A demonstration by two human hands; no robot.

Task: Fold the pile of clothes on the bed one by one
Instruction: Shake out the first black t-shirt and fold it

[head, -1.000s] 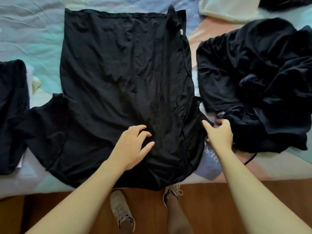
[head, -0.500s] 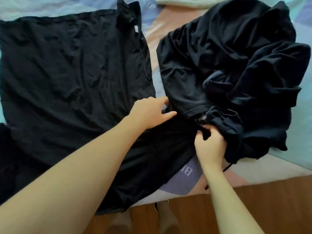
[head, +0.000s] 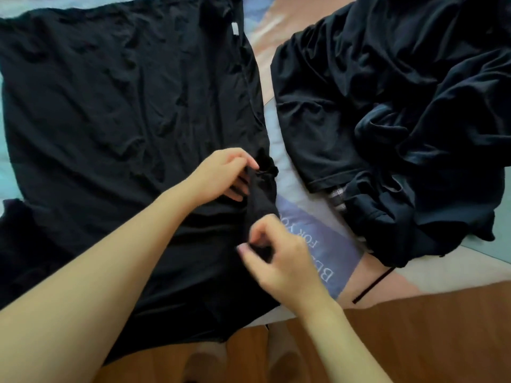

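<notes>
A black T-shirt lies spread flat on the bed, filling the left half of the view. Its right sleeve is bunched up between my hands. My left hand pinches the sleeve's upper end near the shirt's side seam. My right hand pinches the sleeve's lower end, fingers curled round the black cloth. A rumpled pile of dark clothes lies on the right of the bed, apart from both hands.
The bed sheet is pastel with a purple printed patch beside my right hand. A black cord trails from the pile to the bed's edge. Wooden floor and my feet lie below the edge. A checked cloth peeks from under the pile.
My view has shifted right and closer. Both hands left the pile's edge and came together on the shirt's right sleeve, which is now lifted and bunched between them.
</notes>
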